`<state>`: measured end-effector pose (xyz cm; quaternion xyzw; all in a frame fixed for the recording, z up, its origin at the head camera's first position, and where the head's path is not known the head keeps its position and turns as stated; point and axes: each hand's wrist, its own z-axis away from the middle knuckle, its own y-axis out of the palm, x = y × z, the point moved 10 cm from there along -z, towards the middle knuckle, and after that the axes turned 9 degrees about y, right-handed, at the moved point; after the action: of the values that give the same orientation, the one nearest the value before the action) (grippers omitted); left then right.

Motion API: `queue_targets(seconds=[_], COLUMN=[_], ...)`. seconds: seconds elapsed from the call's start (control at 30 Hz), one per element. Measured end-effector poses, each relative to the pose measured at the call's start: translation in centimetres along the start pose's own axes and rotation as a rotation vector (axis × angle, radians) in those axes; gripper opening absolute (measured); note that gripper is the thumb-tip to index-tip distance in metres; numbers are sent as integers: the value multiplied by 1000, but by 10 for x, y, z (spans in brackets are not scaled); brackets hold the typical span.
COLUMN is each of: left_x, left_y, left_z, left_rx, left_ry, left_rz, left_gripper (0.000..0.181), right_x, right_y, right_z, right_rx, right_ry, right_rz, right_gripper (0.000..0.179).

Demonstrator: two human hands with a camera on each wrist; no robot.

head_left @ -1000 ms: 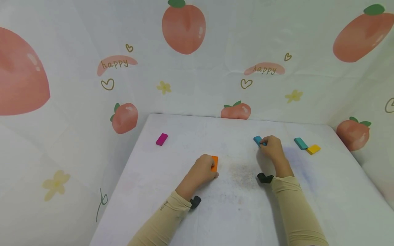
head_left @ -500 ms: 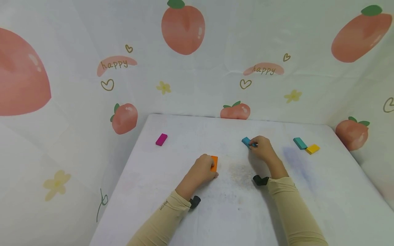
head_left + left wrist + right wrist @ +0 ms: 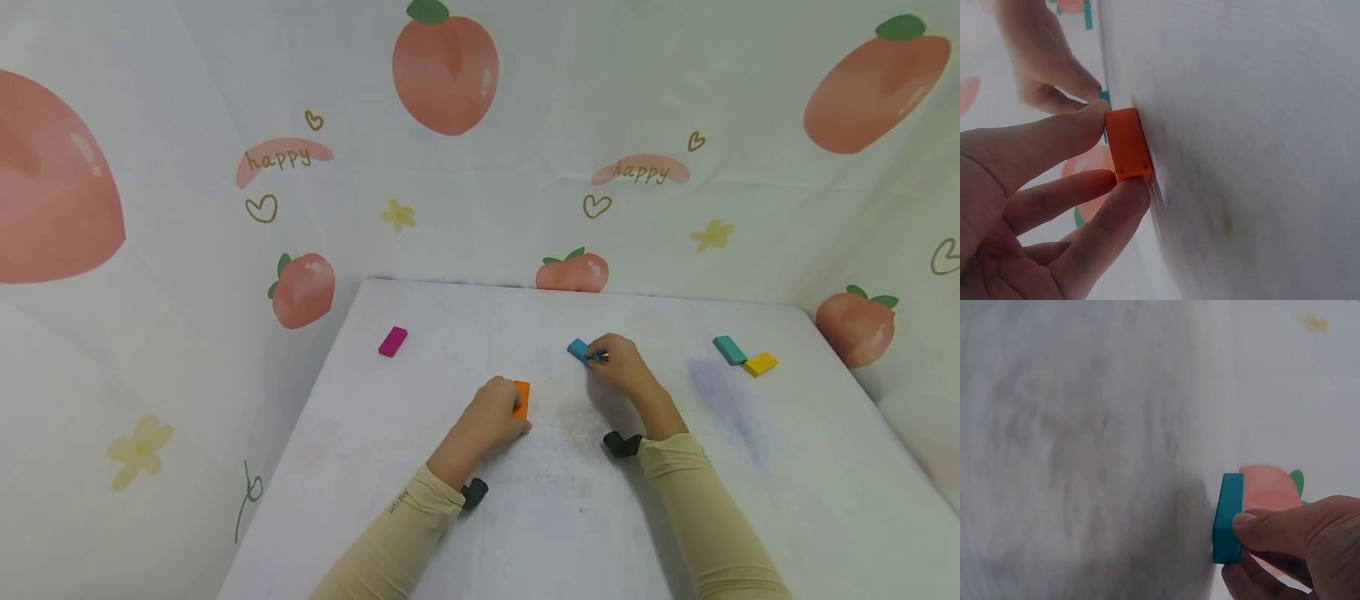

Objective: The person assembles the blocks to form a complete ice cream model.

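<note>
- Right hand (image 3: 622, 363): thumb and fingers pinching blue block (image 3: 578, 348) near one end, far end sticking out free.
- Change: over the last second that hand and block came left across the table (image 3: 555, 533), and a bit toward the person; gap to the orange block (image 3: 522, 398) is smaller now.
- Left hand (image 3: 489, 418): thumb on one end of orange block, fingertips at the other. Same spot, same grip as earlier frames.
- Blue block: flat slab, plain sides, crisp edges; reads teal in the right wrist view. Sits slanted beyond and right of orange, the two well apart. Can't tell if it touches the tabletop.
- Orange block: bright, same slab shape, small dark specks near one end in the left wrist view. Right at the tabletop; contact unclear.
- Further out, unmoved: magenta block (image 3: 393, 342) far left; teal block (image 3: 730, 350) and yellow block (image 3: 760, 364) right, corners meeting or nearly so.
</note>
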<state>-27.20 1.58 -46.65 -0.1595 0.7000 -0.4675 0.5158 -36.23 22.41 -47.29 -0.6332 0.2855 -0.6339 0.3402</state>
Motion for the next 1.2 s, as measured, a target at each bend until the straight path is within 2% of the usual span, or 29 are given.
queue_targets(seconds=[0.37,0.8,1.2], left_x=[-1,1,0], left_y=[-2,0,-2], left_z=[1,0,1], left_rx=[-13,-3,-13], left_ry=[8,-8,7], left_rz=[-7,-27,-16], left_gripper=[24,27,27], right_x=[22,36,55], right_y=[13,32,40], right_z=[1,-3,1], right_rx=[32,88,104], right_ry=[-82,-61,-118], right_rz=[-25,-9,-38], right_gripper=[13,14,12])
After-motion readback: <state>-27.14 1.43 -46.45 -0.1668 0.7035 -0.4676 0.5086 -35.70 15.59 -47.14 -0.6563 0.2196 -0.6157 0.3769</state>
